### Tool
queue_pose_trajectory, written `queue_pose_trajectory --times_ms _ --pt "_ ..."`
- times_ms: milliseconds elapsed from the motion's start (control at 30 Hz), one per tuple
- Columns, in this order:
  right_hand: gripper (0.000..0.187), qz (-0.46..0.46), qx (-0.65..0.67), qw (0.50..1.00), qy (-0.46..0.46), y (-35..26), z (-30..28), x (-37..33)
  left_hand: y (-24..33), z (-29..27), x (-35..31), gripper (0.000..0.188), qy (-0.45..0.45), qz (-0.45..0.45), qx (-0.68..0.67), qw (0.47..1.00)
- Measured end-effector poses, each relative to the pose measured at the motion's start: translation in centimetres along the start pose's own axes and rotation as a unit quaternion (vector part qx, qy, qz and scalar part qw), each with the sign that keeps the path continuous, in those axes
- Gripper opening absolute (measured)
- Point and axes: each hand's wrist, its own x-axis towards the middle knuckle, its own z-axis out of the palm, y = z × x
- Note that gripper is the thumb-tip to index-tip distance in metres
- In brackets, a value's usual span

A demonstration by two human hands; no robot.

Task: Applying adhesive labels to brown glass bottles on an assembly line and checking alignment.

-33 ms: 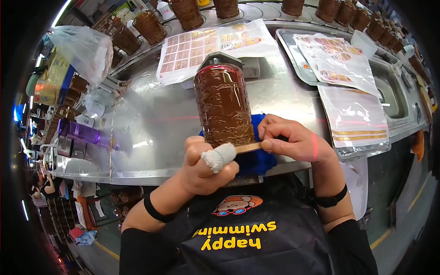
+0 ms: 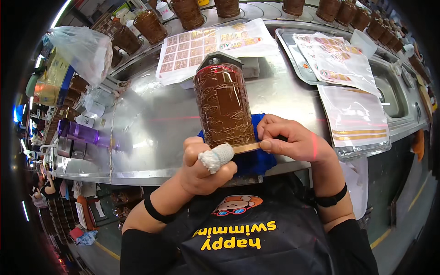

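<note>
A brown patterned glass jar [image 2: 225, 105] with a dark faceted end leans away from me on a bunched blue cloth [image 2: 256, 160]. Across its near end runs a narrow gold strip [image 2: 246, 148]. My left hand [image 2: 204, 167] is closed at the jar's near left corner. A white knit cover [image 2: 216, 158] wraps one of its digits, which presses on the strip's left part; the fingertips below are partly hidden. My right hand [image 2: 293, 137] pinches the strip's right end between thumb and forefinger, close beside the jar.
Sheets of printed decals [image 2: 190, 50] lie behind the jar on the steel table [image 2: 146, 114]. At right, a metal tray [image 2: 293, 59] carries more sheets, beside a gold-striped sheet [image 2: 353, 117] and a sink [image 2: 393, 91]. Similar brown jars [image 2: 188, 13] line the back. A purple container [image 2: 82, 133] stands left.
My left hand and its covered digit have shifted slightly left, baring a little more of the gold strip. The jar and my right hand look almost unchanged.
</note>
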Motion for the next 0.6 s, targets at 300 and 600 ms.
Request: queue_pose_trajectory --times_ms 300,600 --pt "0.028 0.002 -0.010 1.000 -0.010 0.2 -0.2 0.1 -0.2 0.2 1.4 0.022 -0.022 0.033 -0.007 0.999" --pt "0.029 -0.014 -0.024 1.000 -0.010 0.5 0.0 0.3 0.2 0.2 1.3 0.022 -0.028 -0.007 -0.017 0.999"
